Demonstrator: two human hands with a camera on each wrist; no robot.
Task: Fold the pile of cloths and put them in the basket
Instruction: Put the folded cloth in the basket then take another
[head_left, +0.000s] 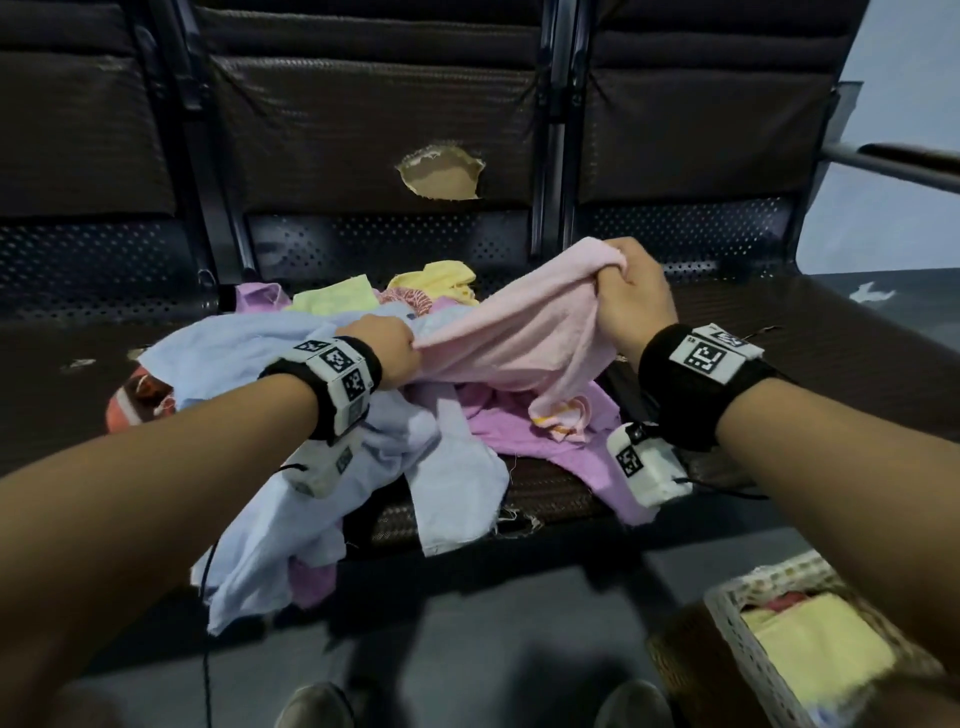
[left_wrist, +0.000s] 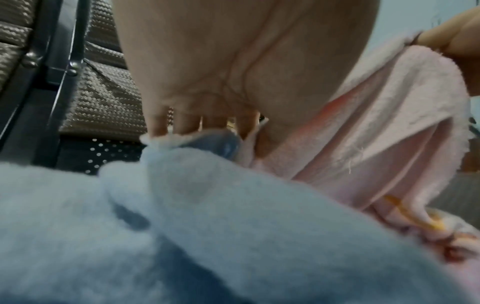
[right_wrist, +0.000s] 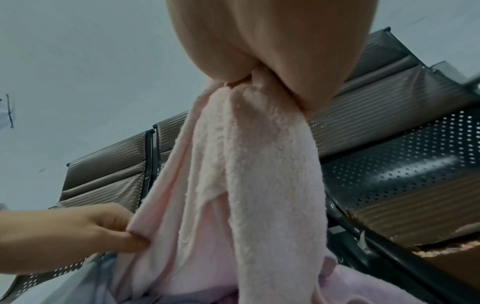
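A pale pink towel is stretched between both hands above the pile of cloths on the bench seat. My right hand grips its upper end in a fist; the right wrist view shows the pink towel hanging from that fist. My left hand pinches its lower left edge, seen also as the left hand pinching the towel in the right wrist view. Light blue cloth lies under my left hand. The white basket stands on the floor at lower right, holding a folded yellow cloth.
Purple, yellow and light green cloths lie in the pile. The dark bench backrest has a torn hole. A metal armrest runs at the right. My shoes show at the bottom.
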